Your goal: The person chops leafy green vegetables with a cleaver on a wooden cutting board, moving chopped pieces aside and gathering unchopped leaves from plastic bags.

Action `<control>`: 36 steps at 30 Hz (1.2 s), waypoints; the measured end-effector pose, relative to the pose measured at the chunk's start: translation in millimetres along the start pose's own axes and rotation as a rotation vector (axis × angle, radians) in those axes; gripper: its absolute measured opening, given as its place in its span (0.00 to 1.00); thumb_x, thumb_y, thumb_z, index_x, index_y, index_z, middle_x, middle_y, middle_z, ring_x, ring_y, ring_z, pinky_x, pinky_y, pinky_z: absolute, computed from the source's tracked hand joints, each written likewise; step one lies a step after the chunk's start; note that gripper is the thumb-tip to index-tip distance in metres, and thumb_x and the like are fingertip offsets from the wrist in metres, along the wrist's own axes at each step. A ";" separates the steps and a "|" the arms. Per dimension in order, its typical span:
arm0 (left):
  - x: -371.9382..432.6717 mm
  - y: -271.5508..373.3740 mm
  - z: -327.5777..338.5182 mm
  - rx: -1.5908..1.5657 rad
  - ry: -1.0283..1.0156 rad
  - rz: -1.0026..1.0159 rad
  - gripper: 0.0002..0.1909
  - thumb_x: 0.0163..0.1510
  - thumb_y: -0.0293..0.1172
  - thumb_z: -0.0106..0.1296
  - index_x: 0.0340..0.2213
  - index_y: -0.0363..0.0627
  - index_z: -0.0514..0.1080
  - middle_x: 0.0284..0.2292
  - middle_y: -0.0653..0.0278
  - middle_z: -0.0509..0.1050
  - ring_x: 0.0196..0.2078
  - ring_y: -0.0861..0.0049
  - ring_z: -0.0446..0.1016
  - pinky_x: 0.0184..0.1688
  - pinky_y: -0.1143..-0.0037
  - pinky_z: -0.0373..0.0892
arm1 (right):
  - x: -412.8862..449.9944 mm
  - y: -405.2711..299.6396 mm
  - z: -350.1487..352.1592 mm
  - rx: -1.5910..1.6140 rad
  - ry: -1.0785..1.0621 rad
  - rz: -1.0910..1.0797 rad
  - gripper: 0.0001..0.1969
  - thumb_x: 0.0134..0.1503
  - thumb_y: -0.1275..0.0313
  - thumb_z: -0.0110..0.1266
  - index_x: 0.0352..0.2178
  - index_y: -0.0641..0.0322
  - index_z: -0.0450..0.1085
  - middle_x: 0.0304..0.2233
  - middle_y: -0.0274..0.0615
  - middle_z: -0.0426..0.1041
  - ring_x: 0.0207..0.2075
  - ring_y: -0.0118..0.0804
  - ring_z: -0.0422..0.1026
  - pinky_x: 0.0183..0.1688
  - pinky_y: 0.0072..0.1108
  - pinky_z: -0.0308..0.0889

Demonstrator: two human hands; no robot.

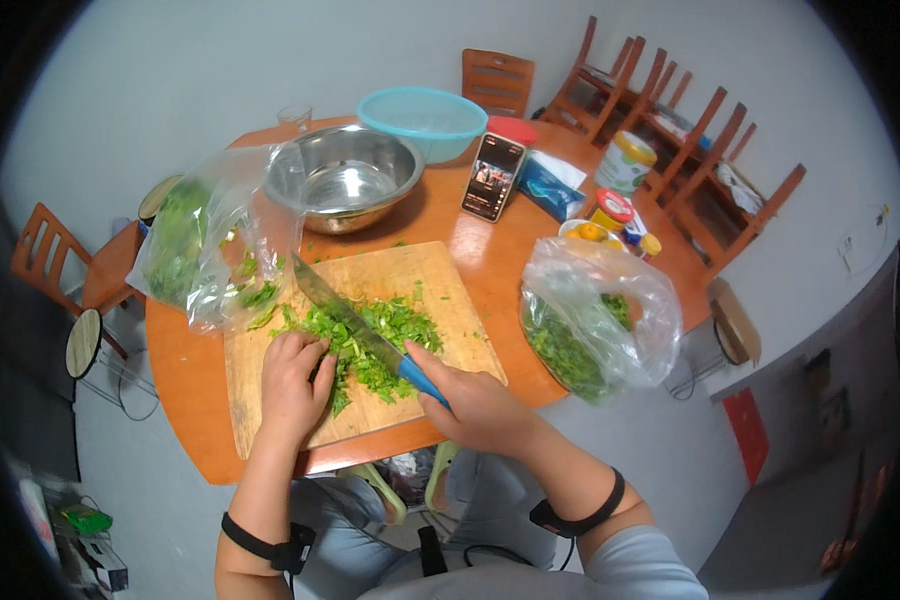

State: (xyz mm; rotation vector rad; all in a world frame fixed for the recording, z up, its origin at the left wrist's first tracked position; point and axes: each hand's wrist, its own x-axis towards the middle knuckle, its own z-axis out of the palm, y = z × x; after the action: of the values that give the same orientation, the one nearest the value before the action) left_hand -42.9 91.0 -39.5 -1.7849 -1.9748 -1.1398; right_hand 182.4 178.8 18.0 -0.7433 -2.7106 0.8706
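Observation:
Chopped leafy greens (390,330) lie spread over the middle of a wooden cutting board (465,352). My right hand (472,409) grips the blue handle of a kitchen knife (352,322), whose wide blade slants up and left across the greens. At the left edge of the heap, my left hand (294,382) rests with curled fingers against the leaves. Whether it pinches any of them is hidden under the fingers. A clear plastic bag (225,232) with leafy greens stands at the board's upper left, some loose leaves beside it.
Behind the board sit a stainless steel bowl (352,180) and a light blue plastic basin (424,120). A phone (493,178) stands propped beside a tissue pack (551,187). Right of the board is another plastic bag (600,322) of greens, near a bowl of orange fruit (589,232) and a can (625,163).

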 end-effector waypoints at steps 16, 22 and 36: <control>-7.1 13.4 10.0 0.164 0.026 -0.045 0.09 0.43 0.29 0.55 0.30 0.43 0.74 0.29 0.62 0.70 0.38 0.65 0.67 0.52 0.59 0.56 | 3.0 -1.1 -19.0 -0.062 0.060 -0.030 0.29 0.54 0.67 0.47 0.57 0.55 0.51 0.31 0.59 0.71 0.29 0.55 0.72 0.32 0.34 0.66; -13.4 5.2 8.1 0.097 0.079 -0.024 0.08 0.42 0.27 0.55 0.28 0.43 0.74 0.30 0.64 0.70 0.39 0.67 0.66 0.52 0.60 0.55 | 0.2 -40.6 -36.7 0.031 0.231 0.011 0.29 0.54 0.70 0.48 0.57 0.58 0.51 0.31 0.59 0.72 0.30 0.58 0.71 0.33 0.37 0.66; -18.5 3.2 5.2 0.030 0.084 -0.048 0.07 0.42 0.28 0.54 0.27 0.43 0.74 0.29 0.64 0.71 0.39 0.66 0.66 0.51 0.61 0.56 | 6.9 -40.4 -7.6 -0.116 0.188 -0.027 0.31 0.53 0.70 0.48 0.58 0.60 0.48 0.26 0.56 0.71 0.26 0.57 0.71 0.30 0.37 0.66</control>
State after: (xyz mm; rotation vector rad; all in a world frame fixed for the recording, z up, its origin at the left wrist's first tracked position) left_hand -34.2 80.8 -53.6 -1.6551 -1.9854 -1.1741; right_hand 162.8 157.8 48.2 -0.7680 -2.6143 0.6084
